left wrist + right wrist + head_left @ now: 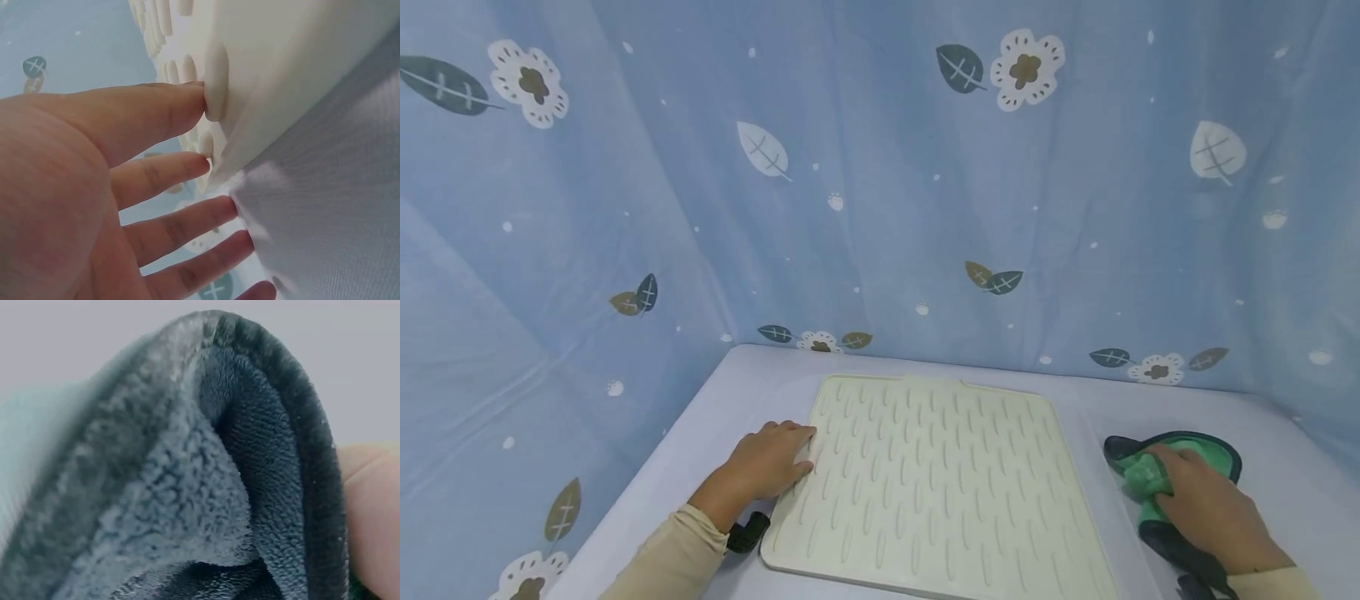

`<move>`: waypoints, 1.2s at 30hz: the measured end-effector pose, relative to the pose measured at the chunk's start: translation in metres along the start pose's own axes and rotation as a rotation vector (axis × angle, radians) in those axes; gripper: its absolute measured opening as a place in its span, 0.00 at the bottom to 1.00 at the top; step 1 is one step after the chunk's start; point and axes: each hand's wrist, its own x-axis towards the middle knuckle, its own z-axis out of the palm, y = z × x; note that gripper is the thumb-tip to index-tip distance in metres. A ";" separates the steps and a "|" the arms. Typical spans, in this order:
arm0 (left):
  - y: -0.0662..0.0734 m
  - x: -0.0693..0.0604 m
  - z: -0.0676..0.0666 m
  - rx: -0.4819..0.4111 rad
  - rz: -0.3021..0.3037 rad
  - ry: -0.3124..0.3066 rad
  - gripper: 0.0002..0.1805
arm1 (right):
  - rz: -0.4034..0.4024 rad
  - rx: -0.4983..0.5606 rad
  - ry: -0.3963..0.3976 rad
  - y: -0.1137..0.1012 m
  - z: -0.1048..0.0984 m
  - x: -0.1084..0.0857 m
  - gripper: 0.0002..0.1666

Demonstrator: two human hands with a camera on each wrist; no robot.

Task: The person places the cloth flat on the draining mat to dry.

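Note:
A cream drying mat (pixel 925 483) with rows of raised ridges lies flat on the white table. At its left edge rests my left hand (pixel 769 460), thumb and index finger touching the mat's rim. The left wrist view shows the fingers (pixel 181 231) of that hand spread and fairly straight, some on the white surface beside the mat (pixel 275 81). Right of the mat, my right hand (pixel 1213 504) grips a bunched green cloth (pixel 1206 450) with a dark border. In the right wrist view the folded cloth (pixel 181 487) fills most of the picture and hides most of the hand.
The white table (pixel 775 367) runs back to a blue curtain (pixel 880 208) printed with leaves and flowers. The curtain also closes off the left side. Dark wrist straps (pixel 748 533) sit at both wrists.

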 end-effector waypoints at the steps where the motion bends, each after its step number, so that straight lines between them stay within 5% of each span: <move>1: 0.000 0.000 0.000 0.003 -0.003 0.001 0.30 | -0.001 0.000 0.016 0.000 0.000 0.000 0.33; 14: -0.001 0.001 0.002 0.001 0.006 0.018 0.30 | 0.009 0.025 0.183 -0.006 -0.008 -0.001 0.35; 36: -0.002 0.002 0.002 0.010 0.009 0.020 0.30 | -0.005 0.090 0.343 -0.027 -0.014 -0.008 0.37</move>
